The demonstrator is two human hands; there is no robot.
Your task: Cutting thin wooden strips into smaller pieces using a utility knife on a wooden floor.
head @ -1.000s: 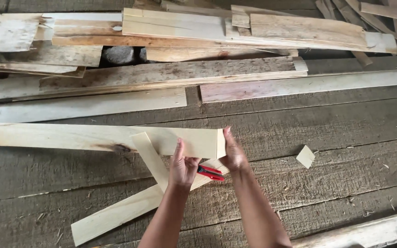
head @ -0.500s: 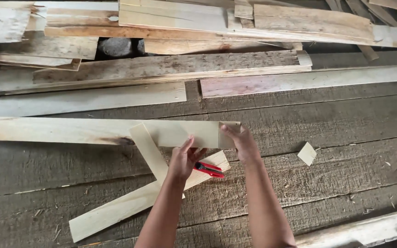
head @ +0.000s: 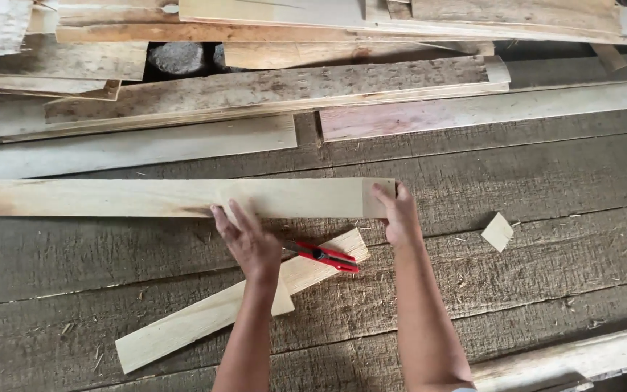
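Both hands have slid the pale plank seemingly leftward.

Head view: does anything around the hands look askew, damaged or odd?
Red pliers lie loose on a slanted strip beneath the long board both hands hold. A small offcut sits alone on the planks, right.

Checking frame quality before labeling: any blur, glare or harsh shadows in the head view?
Head view: sharp overall, wood grain crisp; soft even light, no glare; only faint shadows under the left hand, the right hand and the pale plank; dark gap in the board pile at the top.
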